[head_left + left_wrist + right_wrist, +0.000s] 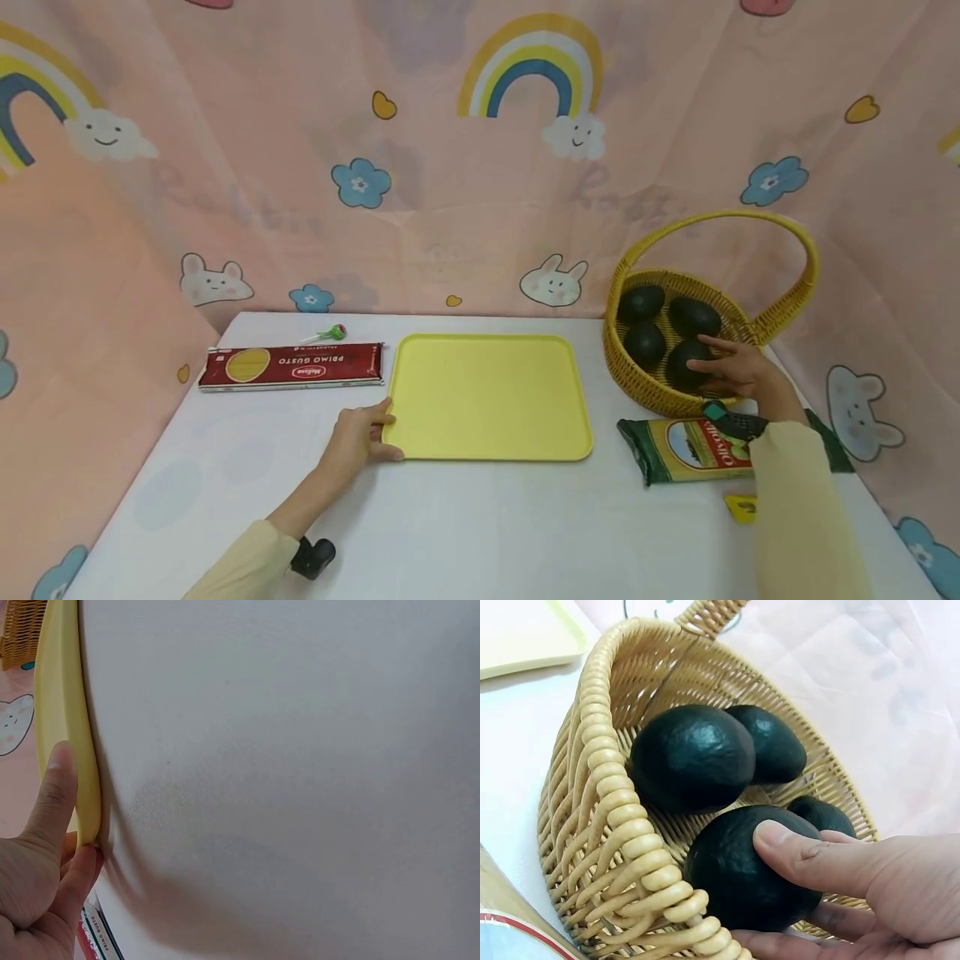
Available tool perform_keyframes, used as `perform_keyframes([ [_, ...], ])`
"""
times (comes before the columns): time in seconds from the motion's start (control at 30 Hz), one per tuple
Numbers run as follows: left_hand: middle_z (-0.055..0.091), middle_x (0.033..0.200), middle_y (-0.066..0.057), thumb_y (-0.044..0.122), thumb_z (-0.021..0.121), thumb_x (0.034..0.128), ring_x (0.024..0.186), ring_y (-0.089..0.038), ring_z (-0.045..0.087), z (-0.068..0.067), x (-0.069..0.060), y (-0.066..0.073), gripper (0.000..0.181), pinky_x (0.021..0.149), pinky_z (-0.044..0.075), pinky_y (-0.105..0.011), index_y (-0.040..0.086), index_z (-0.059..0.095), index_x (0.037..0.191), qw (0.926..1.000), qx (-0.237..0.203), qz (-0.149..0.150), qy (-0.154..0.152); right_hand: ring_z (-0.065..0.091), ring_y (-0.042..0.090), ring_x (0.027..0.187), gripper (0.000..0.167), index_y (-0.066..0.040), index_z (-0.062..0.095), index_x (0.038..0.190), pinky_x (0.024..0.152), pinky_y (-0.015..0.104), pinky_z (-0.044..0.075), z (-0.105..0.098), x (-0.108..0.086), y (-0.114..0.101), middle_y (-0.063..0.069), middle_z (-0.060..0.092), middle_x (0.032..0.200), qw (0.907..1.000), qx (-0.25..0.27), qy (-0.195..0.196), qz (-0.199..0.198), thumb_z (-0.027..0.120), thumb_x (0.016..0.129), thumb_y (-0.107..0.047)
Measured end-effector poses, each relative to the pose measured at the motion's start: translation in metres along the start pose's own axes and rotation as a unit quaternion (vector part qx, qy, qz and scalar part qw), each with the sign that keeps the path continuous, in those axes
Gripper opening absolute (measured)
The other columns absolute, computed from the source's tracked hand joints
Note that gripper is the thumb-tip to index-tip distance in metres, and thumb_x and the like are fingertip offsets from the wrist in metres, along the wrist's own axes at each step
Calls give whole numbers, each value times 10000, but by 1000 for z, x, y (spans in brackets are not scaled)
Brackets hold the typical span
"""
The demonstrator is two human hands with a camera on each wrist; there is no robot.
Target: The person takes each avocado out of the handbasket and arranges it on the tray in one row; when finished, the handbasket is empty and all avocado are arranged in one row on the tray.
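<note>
At the lower left corner of a yellow tray (487,396), my left hand (360,437) pinches the rim. The left wrist view shows the thumb (56,784) over the rim and fingertips against its outer side. My right hand (738,371) reaches into a yellow wicker basket (626,379) and holds the nearest dark avocado (686,364). In the right wrist view the thumb lies on top of this avocado (739,862), with fingers curled beneath it. Several dark avocados are in the basket, including one (694,757) beside the held one.
A red spaghetti pack (292,367) lies left of the tray, with a lollipop (330,332) behind it. In front of the basket is a green and yellow Olivolio pack (682,450), partly under the right forearm. A small yellow item (740,507) lies nearer, partly hidden by the sleeve.
</note>
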State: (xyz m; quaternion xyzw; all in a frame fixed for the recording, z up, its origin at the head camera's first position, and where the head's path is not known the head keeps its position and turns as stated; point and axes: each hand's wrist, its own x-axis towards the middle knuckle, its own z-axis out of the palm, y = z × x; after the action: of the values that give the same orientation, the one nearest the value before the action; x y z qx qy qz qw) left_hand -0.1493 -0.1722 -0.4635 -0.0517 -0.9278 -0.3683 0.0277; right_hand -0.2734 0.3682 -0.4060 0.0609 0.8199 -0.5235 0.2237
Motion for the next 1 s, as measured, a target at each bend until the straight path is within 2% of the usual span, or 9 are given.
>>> perform_keyframes([
  [0.07, 588, 1241, -239, 51, 892, 513, 942, -298, 668, 0, 0, 0, 593, 754, 555, -310, -129, 676, 1034, 10000, 36, 64, 41, 666, 144, 890, 827, -37, -11, 1514, 899, 441, 511, 0, -3, 0, 392, -20, 1498, 10000, -9, 9, -48, 584, 965, -209],
  [0.17, 592, 1232, -245, 52, 892, 509, 910, -297, 677, 0, 0, 0, 594, 740, 559, -308, -132, 676, 1031, 9999, 0, 130, 100, 667, 142, 889, 847, -73, 15, 1527, 987, 596, 380, -1, -10, -1, 359, 123, 1510, 9995, -273, 117, 56, 597, 954, -300],
  [0.27, 593, 1227, -251, 59, 893, 510, 903, -297, 680, -1, 0, -1, 595, 732, 560, -306, -136, 675, 1028, 9997, 0, 192, 136, 659, 153, 932, 862, -86, 43, 1534, 1004, 663, 296, -1, -16, -2, 331, 250, 1486, 9985, -499, 204, 85, 596, 942, -380],
  [0.3, 594, 1229, -247, 56, 892, 512, 908, -296, 679, 0, 0, -1, 595, 733, 560, -303, -133, 675, 1033, 9998, -17, 159, 133, 657, 157, 942, 870, -89, 42, 1534, 1013, 652, 298, -1, -17, -3, 323, 251, 1489, 9987, -452, 209, 78, 599, 938, -389],
  [0.4, 600, 1224, -244, 57, 892, 513, 924, -303, 674, 0, 0, -2, 594, 731, 560, -298, -131, 677, 1033, 9999, 20, 123, 116, 647, 109, 921, 849, -75, 40, 1531, 936, 417, 488, 0, -21, -4, 338, 199, 1500, 9988, -440, 233, -32, 579, 950, -380],
  [0.43, 602, 1218, -248, 58, 893, 511, 924, -307, 673, 0, 0, -3, 595, 728, 560, -298, -133, 677, 1031, 9998, 48, 141, 118, 645, 81, 895, 853, -75, 40, 1530, 882, 347, 516, 1, -22, -4, 344, 201, 1498, 9987, -425, 268, -33, 581, 948, -384],
  [0.53, 607, 1207, -253, 53, 895, 506, 919, -311, 674, 1, 0, -3, 601, 723, 561, -296, -135, 676, 1034, 9998, 55, 129, 119, 602, -25, 834, 837, -79, 34, 1525, 775, 229, 530, 2, -24, -3, 335, 51, 1534, 9993, -52, 328, -167, 594, 950, -320],
  [0.67, 616, 1190, -260, 52, 895, 514, 910, -306, 675, 1, 1, -2, 632, 724, 562, -298, -134, 662, 1072, 9999, 52, 82, 93, 576, -89, 792, 828, -88, 40, 1518, 838, 262, 534, 3, -24, -1, 277, -178, 1524, 9961, 716, 332, -391, 619, 940, -215],
  [1.0, 603, 1218, -250, 65, 892, 523, 956, -320, 660, 1, 0, 2, 607, 753, 556, -314, -129, 671, 1053, 9998, 166, 94, 59, 548, -122, 815, 857, -149, 79, 1529, 827, 234, 534, 5, -31, 5, 231, -152, 1550, 9881, 1278, 516, -685, 665, 906, -197],
])
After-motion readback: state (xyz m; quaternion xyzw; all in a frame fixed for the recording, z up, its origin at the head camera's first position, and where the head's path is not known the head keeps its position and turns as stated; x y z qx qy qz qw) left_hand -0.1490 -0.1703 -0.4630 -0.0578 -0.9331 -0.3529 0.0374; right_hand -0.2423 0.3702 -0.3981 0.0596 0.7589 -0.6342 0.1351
